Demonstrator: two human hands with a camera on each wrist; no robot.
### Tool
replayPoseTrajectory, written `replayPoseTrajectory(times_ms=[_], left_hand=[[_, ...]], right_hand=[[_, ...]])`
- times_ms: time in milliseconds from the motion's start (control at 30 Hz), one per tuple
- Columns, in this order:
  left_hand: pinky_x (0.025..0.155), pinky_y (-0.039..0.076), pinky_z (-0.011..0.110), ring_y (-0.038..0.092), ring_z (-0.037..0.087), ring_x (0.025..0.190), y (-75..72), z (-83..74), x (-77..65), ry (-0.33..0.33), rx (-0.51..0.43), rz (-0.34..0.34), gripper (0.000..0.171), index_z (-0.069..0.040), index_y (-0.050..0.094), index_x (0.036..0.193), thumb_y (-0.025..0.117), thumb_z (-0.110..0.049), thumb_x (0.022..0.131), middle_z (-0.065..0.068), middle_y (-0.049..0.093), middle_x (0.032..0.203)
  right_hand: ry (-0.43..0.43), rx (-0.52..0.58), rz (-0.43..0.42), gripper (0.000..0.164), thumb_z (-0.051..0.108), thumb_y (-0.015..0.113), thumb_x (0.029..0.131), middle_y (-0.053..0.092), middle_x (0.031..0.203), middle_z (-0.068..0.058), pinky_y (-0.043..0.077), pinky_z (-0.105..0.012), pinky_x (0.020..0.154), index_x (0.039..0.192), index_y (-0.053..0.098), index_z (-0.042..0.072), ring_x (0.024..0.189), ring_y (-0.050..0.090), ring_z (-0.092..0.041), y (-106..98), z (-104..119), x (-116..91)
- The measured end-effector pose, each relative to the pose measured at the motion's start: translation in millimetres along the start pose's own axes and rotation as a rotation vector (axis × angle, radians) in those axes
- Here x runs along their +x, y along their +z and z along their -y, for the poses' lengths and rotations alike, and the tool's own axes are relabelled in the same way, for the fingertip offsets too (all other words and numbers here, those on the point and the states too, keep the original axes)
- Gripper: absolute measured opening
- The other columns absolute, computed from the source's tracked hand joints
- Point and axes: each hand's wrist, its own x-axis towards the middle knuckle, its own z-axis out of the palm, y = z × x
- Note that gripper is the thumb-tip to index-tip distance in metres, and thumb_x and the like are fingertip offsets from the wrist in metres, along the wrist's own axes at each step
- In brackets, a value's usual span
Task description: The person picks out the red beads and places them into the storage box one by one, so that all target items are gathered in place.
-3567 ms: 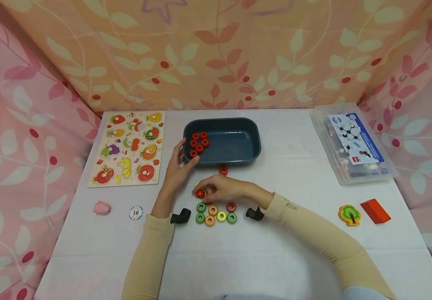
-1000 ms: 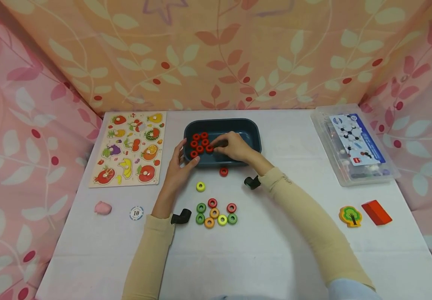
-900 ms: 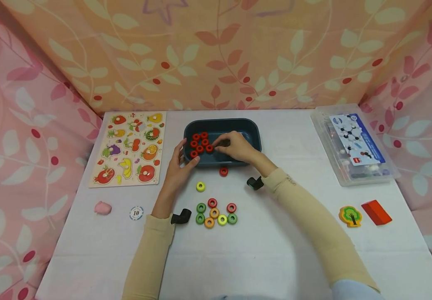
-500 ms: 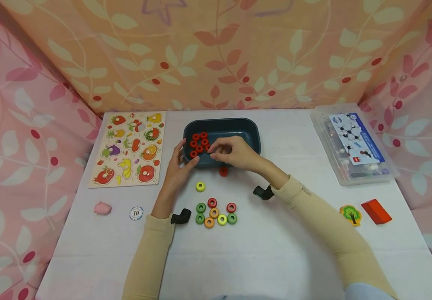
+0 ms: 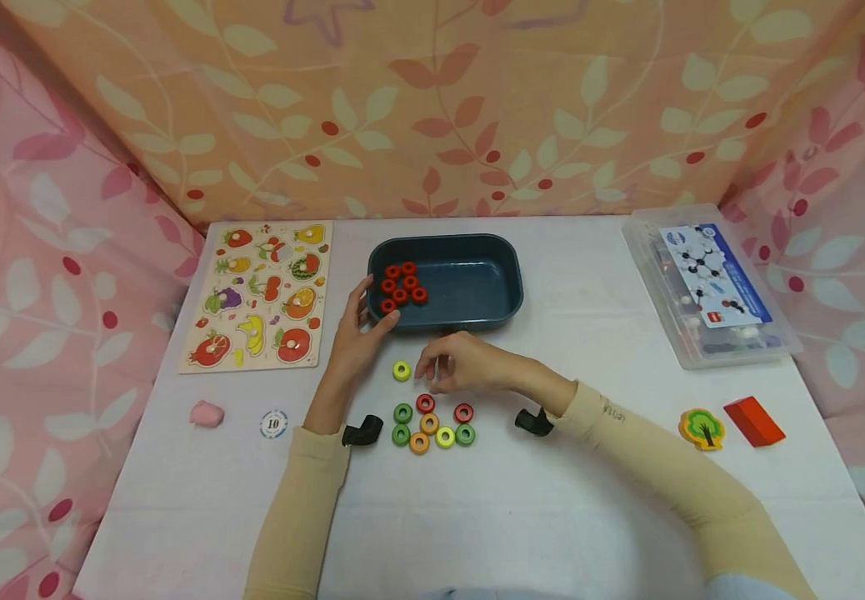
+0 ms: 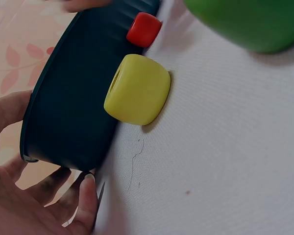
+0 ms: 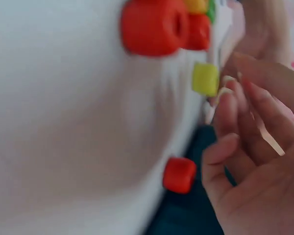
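My left hand [image 5: 356,337] grips the left end of a dark teal tray [image 5: 470,287], thumb at the front wall, fingers round the side. Inside the tray's left part lie several red ring beads [image 5: 419,295]. My right hand [image 5: 470,365] hovers in front of the tray, fingers bent and holding nothing. Left of its fingertips is a yellow bead [image 5: 401,371]. Below it sit loose green [image 5: 402,412], orange [image 5: 419,443], yellow [image 5: 444,438] and red beads [image 5: 463,412]. Another red bead [image 7: 179,175] by the tray shows in the right wrist view; the right hand hides it from the head view.
A fruit puzzle board [image 5: 256,296] lies left of the tray. A clear plastic case [image 5: 713,287] is at the right. A pink pig figure [image 5: 207,414] and a "10" chip [image 5: 274,424] lie left; a tree piece [image 5: 701,429] and a red block [image 5: 754,422] lie right.
The right hand pinched a red bead over the table, set it in the tray beside the others and released it, then drew back toward me. The left hand has stayed on the tray.
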Motion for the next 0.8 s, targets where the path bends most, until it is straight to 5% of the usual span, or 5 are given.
replayPoseTrajectory(times_ms=[133, 500, 800], left_hand=[[0.117, 0.028, 0.054, 0.040, 0.031, 0.142, -0.6, 0.1, 0.2, -0.004, -0.004, -0.001, 0.076, -0.039, 0.031, 0.155, 0.073, -0.036, 0.092, 0.007, 0.039, 0.157], [0.118, 0.026, 0.056, 0.037, 0.035, 0.144, -1.6, -9.0, -3.7, -0.028, -0.023, 0.009, 0.077, -0.034, 0.029, 0.157, 0.072, -0.030, 0.093, 0.010, 0.034, 0.160], [0.117, 0.028, 0.054, 0.040, 0.031, 0.142, 0.2, -1.3, -0.7, -0.024, 0.003, -0.004, 0.076, -0.042, 0.030, 0.154, 0.073, -0.038, 0.091, 0.005, 0.035, 0.160]], right_hand=[[0.038, -0.019, 0.085, 0.028, 0.007, 0.081, 0.081, 0.071, 0.097, 0.001, 0.051, -0.026, 0.073, 0.108, 0.074, 0.015, 0.084, 0.062, -0.017, 11.8, -6.1, -2.0], [0.044, -0.022, 0.103, 0.029, 0.011, 0.082, 0.082, 0.068, 0.103, 0.004, 0.050, -0.026, 0.081, 0.109, 0.073, 0.016, 0.092, 0.060, -0.017, 24.9, -11.0, -1.0], [0.025, 0.057, 0.009, 0.025, 0.023, 0.082, 0.084, 0.071, 0.090, 0.010, 0.052, -0.026, 0.068, 0.108, 0.073, 0.021, 0.079, 0.064, -0.013, -7.5, -2.5, 1.2]])
